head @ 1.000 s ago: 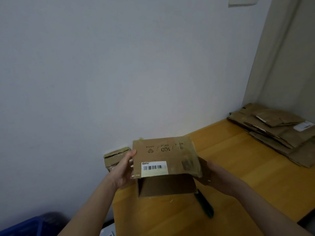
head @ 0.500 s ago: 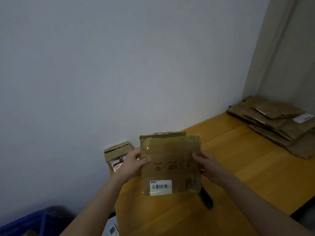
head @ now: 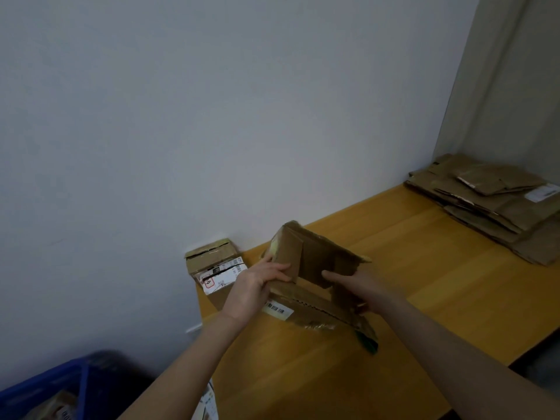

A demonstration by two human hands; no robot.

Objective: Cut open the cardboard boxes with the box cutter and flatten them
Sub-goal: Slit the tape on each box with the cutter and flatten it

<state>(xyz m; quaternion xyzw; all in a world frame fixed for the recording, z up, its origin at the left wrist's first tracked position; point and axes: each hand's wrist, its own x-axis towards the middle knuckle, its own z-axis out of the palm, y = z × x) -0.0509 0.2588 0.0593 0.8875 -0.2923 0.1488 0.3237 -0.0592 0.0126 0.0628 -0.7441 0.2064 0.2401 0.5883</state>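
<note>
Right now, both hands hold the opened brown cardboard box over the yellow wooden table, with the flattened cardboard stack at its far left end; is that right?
Not quite: the head view shows the flattened cardboard stack at the far right end of the yellow wooden table, not the left. The left hand and right hand do hold the opened brown cardboard box.

wall (head: 212, 116): plain white | table (head: 424, 268): yellow wood | right: possibly curtain (head: 515, 86)

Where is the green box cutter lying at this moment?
In the head view, the box cutter lies on the wooden table, right of centre, just below the right hand, its far end hidden under the held cardboard box.
</note>
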